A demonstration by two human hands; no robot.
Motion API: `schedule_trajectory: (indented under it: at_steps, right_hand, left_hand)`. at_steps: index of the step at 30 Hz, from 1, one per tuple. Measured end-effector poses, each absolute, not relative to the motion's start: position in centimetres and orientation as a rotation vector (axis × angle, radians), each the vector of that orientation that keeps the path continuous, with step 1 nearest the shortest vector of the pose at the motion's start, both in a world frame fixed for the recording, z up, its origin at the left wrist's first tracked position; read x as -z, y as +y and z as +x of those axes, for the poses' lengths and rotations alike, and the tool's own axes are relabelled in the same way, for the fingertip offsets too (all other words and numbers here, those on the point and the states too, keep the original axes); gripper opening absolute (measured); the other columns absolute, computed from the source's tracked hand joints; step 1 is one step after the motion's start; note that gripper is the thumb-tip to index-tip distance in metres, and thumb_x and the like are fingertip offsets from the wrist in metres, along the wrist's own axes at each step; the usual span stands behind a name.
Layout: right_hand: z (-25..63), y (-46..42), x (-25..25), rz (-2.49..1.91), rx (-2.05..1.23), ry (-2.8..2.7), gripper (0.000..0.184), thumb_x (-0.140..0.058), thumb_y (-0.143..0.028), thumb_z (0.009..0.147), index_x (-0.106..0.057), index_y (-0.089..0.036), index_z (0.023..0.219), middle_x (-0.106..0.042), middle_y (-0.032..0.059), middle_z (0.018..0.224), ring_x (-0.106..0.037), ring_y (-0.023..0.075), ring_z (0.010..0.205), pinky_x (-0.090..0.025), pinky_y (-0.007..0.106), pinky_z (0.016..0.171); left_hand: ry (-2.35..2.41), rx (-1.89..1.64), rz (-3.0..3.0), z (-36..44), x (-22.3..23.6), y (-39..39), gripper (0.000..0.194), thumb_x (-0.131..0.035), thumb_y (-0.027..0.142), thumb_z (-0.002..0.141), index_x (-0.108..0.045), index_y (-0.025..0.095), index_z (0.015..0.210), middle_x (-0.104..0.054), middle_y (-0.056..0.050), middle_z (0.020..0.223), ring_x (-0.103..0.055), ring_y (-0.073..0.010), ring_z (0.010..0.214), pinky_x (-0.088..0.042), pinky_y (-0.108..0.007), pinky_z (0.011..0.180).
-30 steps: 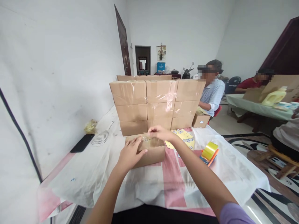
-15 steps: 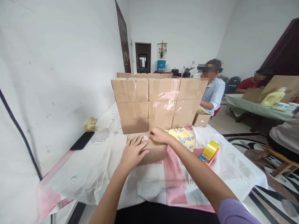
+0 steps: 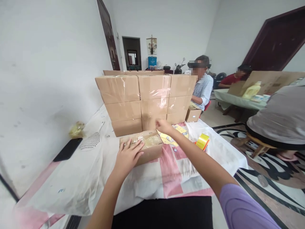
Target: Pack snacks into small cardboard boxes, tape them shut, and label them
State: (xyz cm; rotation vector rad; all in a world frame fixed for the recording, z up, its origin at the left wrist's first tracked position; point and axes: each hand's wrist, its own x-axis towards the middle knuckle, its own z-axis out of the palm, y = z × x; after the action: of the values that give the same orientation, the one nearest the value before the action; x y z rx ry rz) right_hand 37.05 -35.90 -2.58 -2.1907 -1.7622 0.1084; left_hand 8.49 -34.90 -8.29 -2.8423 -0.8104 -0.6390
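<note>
A cardboard box (image 3: 152,152) lies on the cloth-covered table in front of me, clear packing tape across its top. My left hand (image 3: 130,152) rests on the left part of that top, fingers spread and flat. Just past the box's far right corner is my right hand (image 3: 164,126), its fingers pinched together; whatever is in them, if anything, I cannot make out. Behind the box stands a stack of taped cardboard boxes (image 3: 153,108). To the right lies a tape dispenser with a yellow roll (image 3: 202,142).
On the left are a black phone (image 3: 68,149), a crumpled yellow bag (image 3: 76,129) and a perforated white skimmer (image 3: 91,141). A yellow patterned sheet (image 3: 166,139) lies beyond my right forearm. A smaller box (image 3: 193,114) stands by the stack. Other people sit at the right.
My right hand has moved off the top of the box to its far right corner, fingers still pinched. The left hand stays on the box. The view has shifted right.
</note>
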Motion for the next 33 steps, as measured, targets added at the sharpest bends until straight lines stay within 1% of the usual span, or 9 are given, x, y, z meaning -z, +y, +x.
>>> schedule_trajectory:
  at_steps: [3, 7, 10, 14, 17, 23, 27, 30, 33]
  right_hand:
    - [43.9, -38.8, 3.3, -2.422, -0.055, -1.585, 0.012, -0.06, -0.017, 0.096, -0.067, -0.013, 0.106, -0.071, 0.0089, 0.103, -0.065, 0.0193, 0.094, -0.05, 0.031, 0.081]
    - [49.9, -41.7, 6.2, -2.611, -0.114, -1.547, 0.017, -0.065, -0.029, 0.1, -0.068, -0.014, 0.106, -0.07, 0.0067, 0.109, -0.067, 0.0205, 0.098, -0.055, 0.04, 0.09]
    - [51.0, -41.7, 8.8, -2.615, -0.227, -1.672, 0.022, -0.067, -0.024, 0.098, -0.068, -0.016, 0.118, -0.07, 0.0071, 0.115, -0.068, 0.0196, 0.101, -0.055, 0.037, 0.092]
    - [51.0, -40.1, 10.7, -2.607, -0.269, -1.796, 0.04, -0.067, -0.016, 0.093, -0.065, -0.02, 0.133, -0.064, 0.0114, 0.134, -0.065, 0.022, 0.116, -0.051, 0.029, 0.094]
    - [50.7, -39.1, 10.6, -2.631, -0.252, -1.851, 0.042, -0.062, -0.018, 0.095, -0.062, -0.023, 0.137, -0.058, 0.012, 0.142, -0.06, 0.0266, 0.124, -0.05, 0.031, 0.093]
    - [49.2, -38.2, 10.6, -2.747, -0.384, -1.922, 0.027, -0.069, -0.017, 0.09, -0.069, -0.018, 0.117, -0.066, 0.0111, 0.124, -0.066, 0.0266, 0.107, -0.053, 0.038, 0.087]
    - [49.0, -38.2, 10.8, -2.812, -0.325, -1.813, 0.021, -0.065, -0.029, 0.098, -0.067, -0.015, 0.115, -0.067, 0.0089, 0.12, -0.065, 0.0237, 0.106, -0.054, 0.042, 0.092]
    - [49.6, -38.8, 10.8, -2.803, -0.307, -1.757, 0.023, -0.063, -0.028, 0.1, -0.066, -0.016, 0.119, -0.068, 0.009, 0.12, -0.066, 0.0227, 0.105, -0.054, 0.039, 0.089]
    - [50.2, -39.6, 10.6, -2.773, -0.347, -1.771, 0.025, -0.06, -0.016, 0.097, -0.066, -0.017, 0.121, -0.07, 0.01, 0.121, -0.066, 0.0222, 0.109, -0.051, 0.032, 0.088]
  left_hand:
    - [-0.743, 0.613, -2.887, 8.9, 8.2, -35.1, 0.039, -0.045, 0.029, 0.104, -0.058, 0.027, 0.141, -0.056, -0.002, 0.151, -0.047, -0.0355, 0.145, -0.038, -0.069, 0.112]
    - [-0.723, 0.685, -2.892, 9.6, 8.6, -35.3, 0.036, -0.042, 0.028, 0.104, -0.057, 0.022, 0.137, -0.061, -0.006, 0.146, -0.057, -0.0312, 0.137, -0.039, -0.067, 0.109]
    - [-0.709, 0.788, -2.819, 9.8, 9.1, -35.3, 0.035, -0.043, 0.032, 0.103, -0.057, 0.021, 0.133, -0.066, -0.007, 0.141, -0.061, -0.0324, 0.132, -0.038, -0.065, 0.108]
    - [-0.674, 0.863, -2.74, 9.7, 9.3, -35.2, 0.035, -0.045, 0.035, 0.103, -0.056, 0.021, 0.134, -0.069, -0.005, 0.136, -0.066, -0.031, 0.125, -0.036, -0.059, 0.109]
    - [-0.656, 0.848, -2.736, 9.7, 9.1, -35.2, 0.036, -0.046, 0.035, 0.103, -0.056, 0.021, 0.135, -0.069, -0.005, 0.137, -0.066, -0.0303, 0.125, -0.033, -0.056, 0.112]
    - [-0.654, 0.827, -2.74, 9.7, 9.1, -35.1, 0.037, -0.048, 0.035, 0.103, -0.056, 0.02, 0.135, -0.069, -0.006, 0.137, -0.065, -0.0302, 0.126, -0.032, -0.054, 0.114]
    - [-0.666, 0.88, -2.73, 9.7, 9.2, -35.0, 0.037, -0.05, 0.037, 0.102, -0.057, 0.021, 0.135, -0.07, -0.004, 0.135, -0.067, -0.0299, 0.124, -0.033, -0.053, 0.114]
    - [-0.66, 0.915, -2.738, 9.6, 9.4, -35.0, 0.038, -0.051, 0.036, 0.101, -0.057, 0.021, 0.136, -0.07, -0.005, 0.136, -0.067, -0.0307, 0.124, -0.033, -0.053, 0.114]
    - [-0.667, 0.93, -2.758, 9.6, 9.6, -34.9, 0.04, -0.052, 0.036, 0.1, -0.056, 0.023, 0.138, -0.068, -0.005, 0.138, -0.066, -0.0315, 0.125, -0.033, -0.054, 0.115]
